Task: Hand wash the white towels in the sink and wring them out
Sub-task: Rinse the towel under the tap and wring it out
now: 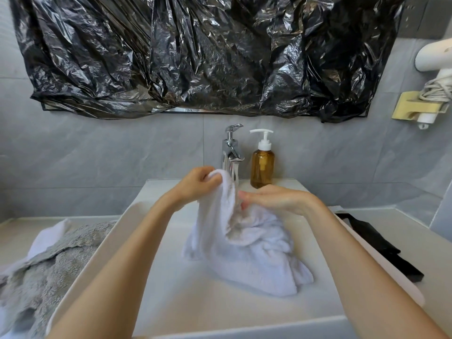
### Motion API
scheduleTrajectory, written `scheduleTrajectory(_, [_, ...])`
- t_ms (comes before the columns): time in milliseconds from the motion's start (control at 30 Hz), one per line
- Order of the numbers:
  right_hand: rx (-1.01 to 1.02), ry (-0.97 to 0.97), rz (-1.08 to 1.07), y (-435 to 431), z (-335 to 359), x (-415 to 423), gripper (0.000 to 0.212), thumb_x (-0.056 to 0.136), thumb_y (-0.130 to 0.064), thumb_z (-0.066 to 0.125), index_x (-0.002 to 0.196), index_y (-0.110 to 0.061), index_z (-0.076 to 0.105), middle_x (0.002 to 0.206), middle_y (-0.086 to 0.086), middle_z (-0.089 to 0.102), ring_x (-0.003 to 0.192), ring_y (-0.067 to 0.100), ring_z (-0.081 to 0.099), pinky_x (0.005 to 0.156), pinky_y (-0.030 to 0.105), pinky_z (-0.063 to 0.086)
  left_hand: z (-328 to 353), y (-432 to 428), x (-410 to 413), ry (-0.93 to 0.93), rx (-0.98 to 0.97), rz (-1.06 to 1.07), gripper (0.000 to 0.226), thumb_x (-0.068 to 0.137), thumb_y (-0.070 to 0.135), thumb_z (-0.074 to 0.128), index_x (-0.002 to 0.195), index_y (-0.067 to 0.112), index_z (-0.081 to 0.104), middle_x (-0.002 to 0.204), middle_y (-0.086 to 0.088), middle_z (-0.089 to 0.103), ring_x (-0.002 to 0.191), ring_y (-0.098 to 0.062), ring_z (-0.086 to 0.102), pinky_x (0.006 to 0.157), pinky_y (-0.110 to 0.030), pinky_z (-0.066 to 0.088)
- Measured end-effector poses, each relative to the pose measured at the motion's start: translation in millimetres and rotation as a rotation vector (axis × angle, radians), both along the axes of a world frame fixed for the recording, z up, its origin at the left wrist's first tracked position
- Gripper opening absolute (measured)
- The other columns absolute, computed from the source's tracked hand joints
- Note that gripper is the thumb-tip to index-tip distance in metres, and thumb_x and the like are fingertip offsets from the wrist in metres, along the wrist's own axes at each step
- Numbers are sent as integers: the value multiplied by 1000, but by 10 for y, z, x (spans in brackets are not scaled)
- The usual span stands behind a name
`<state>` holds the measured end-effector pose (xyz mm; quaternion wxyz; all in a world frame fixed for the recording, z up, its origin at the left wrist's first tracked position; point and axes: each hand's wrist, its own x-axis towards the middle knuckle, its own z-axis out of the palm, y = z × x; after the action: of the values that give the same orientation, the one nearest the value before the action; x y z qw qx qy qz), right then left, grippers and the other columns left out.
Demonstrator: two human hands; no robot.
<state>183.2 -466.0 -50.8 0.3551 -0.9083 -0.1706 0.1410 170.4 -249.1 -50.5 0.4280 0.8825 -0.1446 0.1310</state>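
Observation:
A wet white towel [247, 243] lies bunched in the white sink [171, 294], with one end lifted toward the chrome faucet [231, 152]. My left hand [199, 183] grips that raised end just below the spout. My right hand [276, 198] is beside it to the right, its fingers curled into the towel's folds. Water runs from the spout behind the lifted cloth.
An amber soap pump bottle [262, 165] stands right of the faucet. A grey towel [46, 270] with a white cloth [46, 238] lies on the counter at left. A black strap [376, 243] lies on the right counter. Black plastic [208, 52] covers the mirror; a hair dryer [433, 57] hangs at right.

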Motion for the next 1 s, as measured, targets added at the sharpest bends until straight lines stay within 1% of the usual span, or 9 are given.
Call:
scheduleTrajectory(133, [323, 30, 130, 31, -135, 134, 41, 68, -42, 82, 81, -19, 51, 88, 6, 50, 88, 21, 47, 84, 33, 38, -8, -86, 5, -56, -54, 4, 12, 87, 17, 67, 79, 16, 58, 63, 6, 50, 49, -1, 40, 49, -16, 34])
scheduleTrajectory(267, [337, -4, 158, 52, -94, 88, 25, 85, -31, 72, 95, -13, 59, 89, 1, 65, 89, 16, 61, 79, 29, 47, -3, -80, 15, -91, -97, 72, 25, 78, 30, 78, 77, 19, 56, 55, 7, 54, 44, -4, 42, 48, -21, 34])
scheduleTrajectory(333, [417, -120, 99, 13, -40, 66, 43, 85, -43, 68, 91, -1, 61, 85, 4, 57, 82, 16, 53, 72, 29, 38, -9, -28, 30, -81, -45, 172, 38, 75, 51, 77, 79, 17, 61, 56, 8, 57, 47, -5, 47, 50, -22, 36])
scheduleTrajectory(400, [565, -202, -3, -34, 34, 46, 62, 85, -48, 64, 104, 11, 58, 89, 8, 55, 85, 18, 51, 75, 32, 36, -29, 49, 24, 76, -33, 146, 58, 70, 67, 72, 82, 11, 66, 63, 9, 60, 56, -8, 53, 58, -24, 38])
scheduleTrajectory(467, [710, -240, -81, -76, 88, 41, 53, 90, -40, 62, 110, 9, 58, 92, 10, 58, 87, 19, 53, 76, 33, 39, -92, 131, 20, 291, -1, -30, 72, 60, 74, 69, 83, 6, 68, 71, 8, 60, 67, -10, 56, 67, -25, 38])
scheduleTrajectory(533, [851, -213, -155, -110, 140, 45, 47, 85, -38, 67, 109, 3, 64, 97, 10, 61, 91, 21, 56, 79, 36, 39, -174, 175, 40, 415, 74, -144, 68, 58, 73, 68, 83, 10, 67, 79, 9, 60, 78, -12, 54, 74, -26, 37])
scheduleTrajectory(633, [1000, -164, -220, -153, 175, 72, 71, 64, -42, 68, 109, 12, 56, 97, 17, 57, 90, 27, 54, 80, 40, 35, -200, 194, 66, 493, -78, -165, 45, 88, 58, 60, 110, 20, 68, 110, 7, 69, 104, -15, 62, 100, -33, 42])
scheduleTrajectory(833, [1112, -55, -172, -153, 182, 86, 37, 66, -39, 64, 80, -6, 57, 75, 12, 49, 72, 30, 46, 64, 37, 35, 190, 95, -69, 227, -557, -88, 23, 100, 35, 51, 99, 19, 68, 90, 1, 72, 78, -12, 67, 75, -27, 54])
scheduleTrajectory(1000, [894, -29, -148, -133, 120, 109, 45, 82, -42, 70, 110, -7, 70, 108, 16, 71, 102, 28, 68, 95, 39, 48, 274, 14, -77, 108, -700, 60, 21, 95, 33, 59, 88, 15, 68, 80, -1, 69, 72, -13, 64, 67, -24, 50])
